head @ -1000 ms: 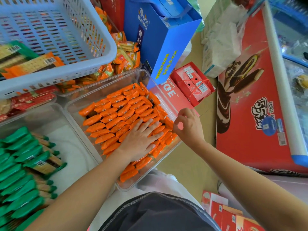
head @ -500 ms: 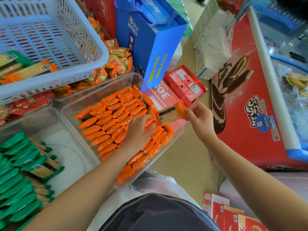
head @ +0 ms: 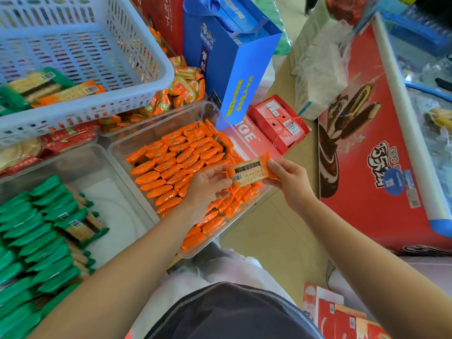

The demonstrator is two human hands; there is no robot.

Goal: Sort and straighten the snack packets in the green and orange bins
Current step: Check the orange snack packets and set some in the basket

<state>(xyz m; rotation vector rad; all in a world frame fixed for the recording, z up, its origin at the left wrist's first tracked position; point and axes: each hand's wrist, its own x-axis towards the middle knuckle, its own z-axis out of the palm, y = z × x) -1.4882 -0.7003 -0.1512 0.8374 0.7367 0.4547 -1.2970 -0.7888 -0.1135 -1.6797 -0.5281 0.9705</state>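
Your right hand (head: 289, 182) pinches one orange packet (head: 249, 172) by its right end, thumb on top and fingers curled beneath. The packet is held flat, barcode side up, just above the right edge of the clear orange bin (head: 115, 152). Your left hand (head: 208, 189) hovers over the same bin. Its fingers are close together and lightly curled, with the tips meeting the packet's left end, though you cannot tell whether they actually clamp it. Inside the bin, the orange packets (head: 176, 167) stand on edge in slanted rows, looser and more jumbled along the right side under your hands. Just left of the bin sits the green bin (head: 117, 211), where the green packets (head: 36, 241) fill the left part and one lies flat on top. Behind and left of the orange bin, a blue basket (head: 137, 77) holds a few green and orange packets. A blue gift bag (head: 232, 69) stands directly behind it. Well to the right of the bin is a red freezer (head: 367, 167).
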